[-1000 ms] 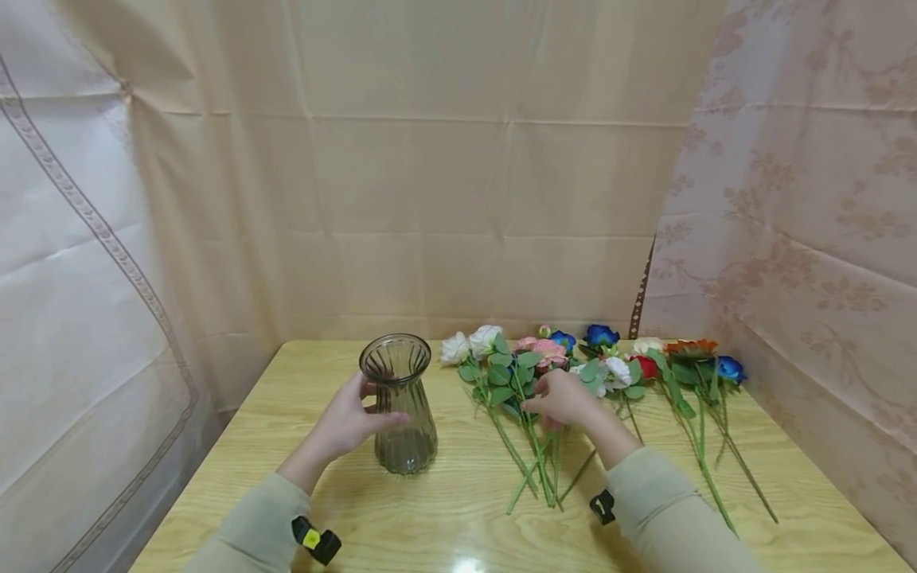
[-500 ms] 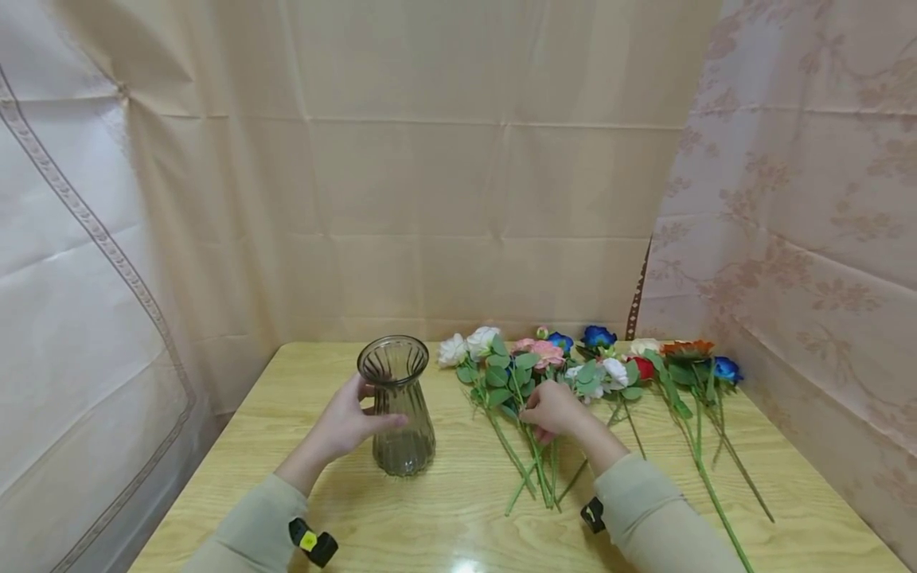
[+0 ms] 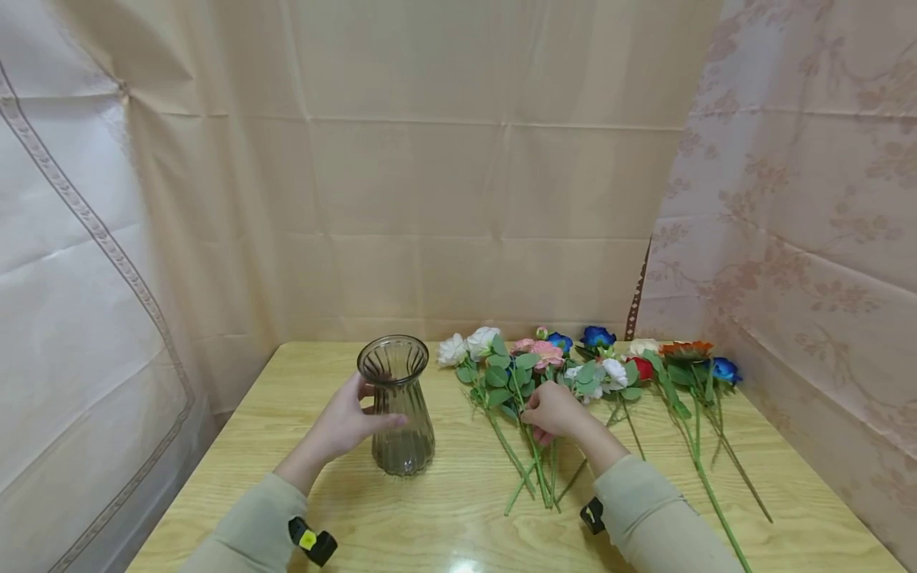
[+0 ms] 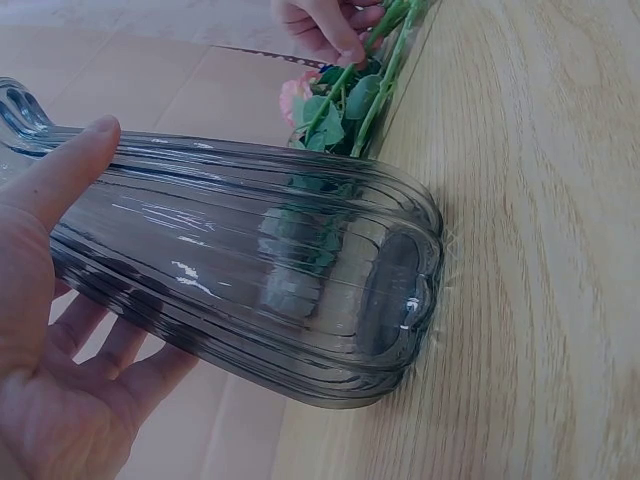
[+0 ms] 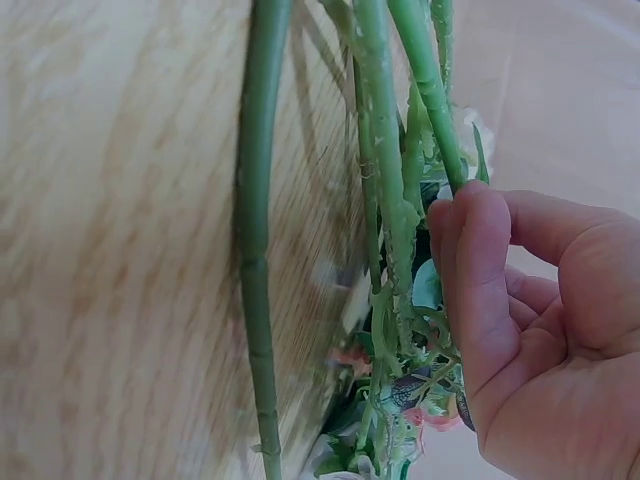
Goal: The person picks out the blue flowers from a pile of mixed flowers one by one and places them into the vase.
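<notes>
From my end I can read no text, label, brand, number or sign on anything in these three views.

Vase (image 3: 403, 446) was smoky grey; stems (image 5: 256, 200) were green; blooms (image 3: 548, 354) were white, pink, blue, red and orange. Desk (image 3: 430, 517) was yellow-tan, wood-grained. Sleeves (image 3: 666, 509) were khaki. Pinkish cloth (image 3: 802, 199) bore brownish floral sprays.

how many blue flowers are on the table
3 plainly visible: a blue flower beside the pink flowers, another to its right, a third at the far right. A blue patch among the leaves may be another; more may be hidden.
</notes>
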A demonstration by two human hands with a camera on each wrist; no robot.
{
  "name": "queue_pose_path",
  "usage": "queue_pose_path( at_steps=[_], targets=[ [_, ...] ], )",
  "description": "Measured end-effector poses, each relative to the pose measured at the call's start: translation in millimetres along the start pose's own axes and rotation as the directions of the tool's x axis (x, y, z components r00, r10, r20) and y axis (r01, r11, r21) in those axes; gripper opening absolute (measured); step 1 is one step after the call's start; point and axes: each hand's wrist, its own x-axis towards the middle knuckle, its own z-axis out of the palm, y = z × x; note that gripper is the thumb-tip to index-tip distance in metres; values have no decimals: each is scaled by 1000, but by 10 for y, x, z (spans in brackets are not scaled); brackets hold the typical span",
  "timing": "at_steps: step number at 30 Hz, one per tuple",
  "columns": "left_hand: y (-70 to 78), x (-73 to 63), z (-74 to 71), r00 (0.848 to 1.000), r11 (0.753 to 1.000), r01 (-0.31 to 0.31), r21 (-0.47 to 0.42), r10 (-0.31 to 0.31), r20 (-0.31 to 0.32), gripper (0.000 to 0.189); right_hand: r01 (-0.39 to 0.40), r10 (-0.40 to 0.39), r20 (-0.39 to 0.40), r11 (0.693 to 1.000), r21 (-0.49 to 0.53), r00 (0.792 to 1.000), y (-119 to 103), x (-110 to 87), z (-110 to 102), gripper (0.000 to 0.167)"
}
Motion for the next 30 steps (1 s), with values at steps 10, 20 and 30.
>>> queue_pose_path(
  at_steps=[10, 20, 30],
  targets=[
    [12, 2, 0, 1000, 1000, -9, 18, 9, -3, 86, 3, -5, 20, 997, 83, 1000, -24, -16, -31, 17],
    [-19, 10, 3, 999, 999, -35, -16, 35, 7, 92, 40, -42, 12, 990, 135, 999, -117, -38, -99, 14],
    [4, 5, 3, 1000, 1000, -20, -23, 20, 6, 89, 153, -151, -42, 987, 55, 988, -313, -93, -262, 12]
  ],
)
